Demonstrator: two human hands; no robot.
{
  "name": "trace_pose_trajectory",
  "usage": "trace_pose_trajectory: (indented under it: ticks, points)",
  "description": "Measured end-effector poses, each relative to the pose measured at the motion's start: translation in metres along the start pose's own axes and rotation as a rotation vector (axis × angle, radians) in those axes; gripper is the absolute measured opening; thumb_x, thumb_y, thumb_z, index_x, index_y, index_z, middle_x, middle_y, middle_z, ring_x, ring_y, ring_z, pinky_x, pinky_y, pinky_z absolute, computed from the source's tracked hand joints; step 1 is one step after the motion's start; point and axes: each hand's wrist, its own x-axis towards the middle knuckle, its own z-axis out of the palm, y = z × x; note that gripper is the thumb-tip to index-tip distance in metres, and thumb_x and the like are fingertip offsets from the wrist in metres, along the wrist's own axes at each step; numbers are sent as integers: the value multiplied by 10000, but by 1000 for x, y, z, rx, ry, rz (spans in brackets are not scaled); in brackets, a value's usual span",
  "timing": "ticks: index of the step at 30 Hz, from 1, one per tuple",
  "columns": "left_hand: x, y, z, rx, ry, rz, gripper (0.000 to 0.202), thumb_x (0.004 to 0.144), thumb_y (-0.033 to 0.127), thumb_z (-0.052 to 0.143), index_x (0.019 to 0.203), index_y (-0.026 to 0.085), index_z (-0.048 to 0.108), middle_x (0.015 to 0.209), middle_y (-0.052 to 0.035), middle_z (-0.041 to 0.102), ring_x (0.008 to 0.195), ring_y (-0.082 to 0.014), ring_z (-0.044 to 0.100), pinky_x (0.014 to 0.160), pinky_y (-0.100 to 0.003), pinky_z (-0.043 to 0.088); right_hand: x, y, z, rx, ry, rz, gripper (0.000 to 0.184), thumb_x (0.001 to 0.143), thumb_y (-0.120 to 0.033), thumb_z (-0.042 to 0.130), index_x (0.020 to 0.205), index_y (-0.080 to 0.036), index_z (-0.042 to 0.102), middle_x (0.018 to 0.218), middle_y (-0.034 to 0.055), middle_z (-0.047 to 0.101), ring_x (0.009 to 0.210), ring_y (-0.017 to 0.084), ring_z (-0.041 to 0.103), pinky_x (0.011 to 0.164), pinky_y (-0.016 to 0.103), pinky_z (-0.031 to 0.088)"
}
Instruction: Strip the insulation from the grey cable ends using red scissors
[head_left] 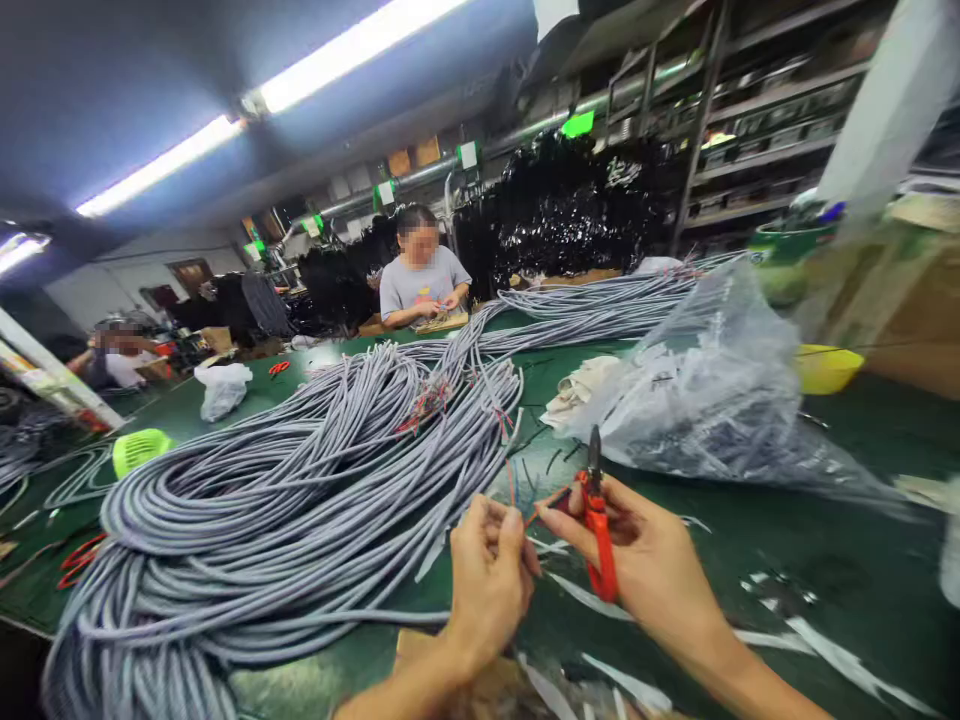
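My left hand [489, 575] is closed in a pinch on the end of a grey cable [431, 552], whose thin coloured wires [517, 490] stick up from my fingers. My right hand [645, 555] grips red-handled cutters [598, 520], their dark jaws pointing up, and its fingertips touch a red wire beside my left hand. A big heap of grey cables [300, 480] lies to the left on the green table [750, 560].
A clear plastic bag [712, 400] with dark contents lies right of the cutters. White scraps of cable jacket [817, 640] litter the table. A yellow bowl [825, 368], a green basket [139, 450] and another person [420, 285] at the far side are also visible.
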Motion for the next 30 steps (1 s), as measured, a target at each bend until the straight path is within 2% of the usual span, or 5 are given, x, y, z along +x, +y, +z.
trace_pose_trajectory:
  ticks: [6,12,17,21,30]
  points:
    - [9,-1,-7,-165,-2,-37,510,695,667,548,692,202,340,420,65,548,228,-52,430,230,-88,245,0,-2,0,28,89,55,416,379,-392,842,564,-164,547,538,-34,520,487,98,520,483,182,472]
    - [11,0,-7,-253,57,-78,557,636,710,561,663,185,375,440,46,539,223,-23,350,242,-106,203,-2,-4,2,8,80,74,423,404,-454,819,528,-173,528,506,-34,510,465,111,528,506,219,500]
    - [7,10,-6,-166,5,-9,600,453,505,812,859,139,566,455,117,404,325,7,282,317,-119,205,-5,-7,3,-37,84,53,408,437,-482,796,504,-175,536,502,-13,543,463,101,506,475,194,462]
    - [8,9,-5,-119,45,8,567,603,625,661,742,76,653,438,56,451,318,-4,279,321,-158,177,-5,-7,2,-26,77,94,388,435,-467,795,510,-173,553,503,-11,547,473,101,512,479,189,458]
    - [16,5,-7,-155,94,-36,556,565,675,645,628,140,505,437,15,559,235,-53,400,244,-140,254,-1,-2,-1,37,116,171,393,399,-452,799,527,-171,555,512,-28,521,482,95,510,494,195,480]
